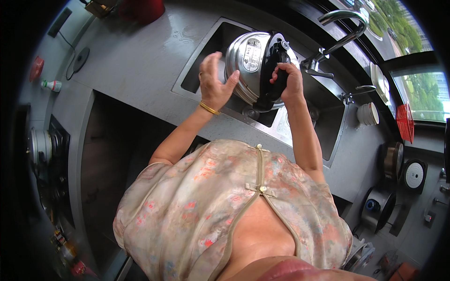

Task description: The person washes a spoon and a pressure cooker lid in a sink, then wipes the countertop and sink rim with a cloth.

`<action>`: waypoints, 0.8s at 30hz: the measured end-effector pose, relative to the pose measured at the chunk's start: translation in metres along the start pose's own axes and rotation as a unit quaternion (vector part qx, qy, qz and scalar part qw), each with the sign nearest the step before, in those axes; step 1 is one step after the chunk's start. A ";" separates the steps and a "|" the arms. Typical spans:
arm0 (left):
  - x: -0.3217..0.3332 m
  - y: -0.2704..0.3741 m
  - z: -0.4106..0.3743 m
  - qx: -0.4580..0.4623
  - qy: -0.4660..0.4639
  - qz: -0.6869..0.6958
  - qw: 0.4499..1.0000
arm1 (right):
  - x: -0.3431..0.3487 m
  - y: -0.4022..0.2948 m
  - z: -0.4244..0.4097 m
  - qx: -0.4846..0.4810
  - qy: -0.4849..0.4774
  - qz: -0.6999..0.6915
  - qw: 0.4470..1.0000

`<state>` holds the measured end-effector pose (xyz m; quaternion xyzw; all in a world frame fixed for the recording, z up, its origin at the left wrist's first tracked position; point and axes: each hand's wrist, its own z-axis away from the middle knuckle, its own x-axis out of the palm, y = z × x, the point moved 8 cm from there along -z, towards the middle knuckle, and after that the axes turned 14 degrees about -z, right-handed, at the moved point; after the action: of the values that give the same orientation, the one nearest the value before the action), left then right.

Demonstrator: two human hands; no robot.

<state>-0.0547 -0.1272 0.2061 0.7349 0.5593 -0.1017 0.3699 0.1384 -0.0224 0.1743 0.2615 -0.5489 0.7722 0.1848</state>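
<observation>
A polished steel pressure cooker lid (242, 70) is held tilted over the left basin of a double sink (191, 75). A black bar with a raised grip and a valve knob crosses it, and a printed label sits beside the bar. My right hand (291, 80) is closed around the black grip (279, 82). Just left of the lid is my left hand (216, 82), fingers apart and slightly blurred, with a gold bracelet (209, 108) at the wrist. Whether its thumb touches the lid's rim I cannot tell. Part of the basin is hidden behind the lid.
A chrome faucet (346, 35) arches behind the sink, with a smaller tap (355, 93) to its right. Stacked white bowls (367, 114) and a red plastic basket (405, 123) stand on the right. A pot (40, 147) is on the stove at far left.
</observation>
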 end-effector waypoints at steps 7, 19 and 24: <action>0.070 -0.004 0.029 -0.231 -0.164 0.399 0.872 | -0.006 -0.001 0.008 -0.033 -0.042 0.074 0.996; 0.127 -0.142 -0.022 0.000 -0.213 -0.206 0.955 | -0.027 -0.007 0.046 -0.044 -0.006 0.397 0.917; 0.104 -0.311 -0.044 -0.163 -0.266 -0.360 0.879 | -0.043 -0.016 0.050 -0.064 0.012 0.433 0.899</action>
<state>-0.3082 0.0105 0.0447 0.3574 0.6742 -0.3268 0.5577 0.1917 -0.0644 0.1738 -0.0235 -0.6541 0.7419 -0.1452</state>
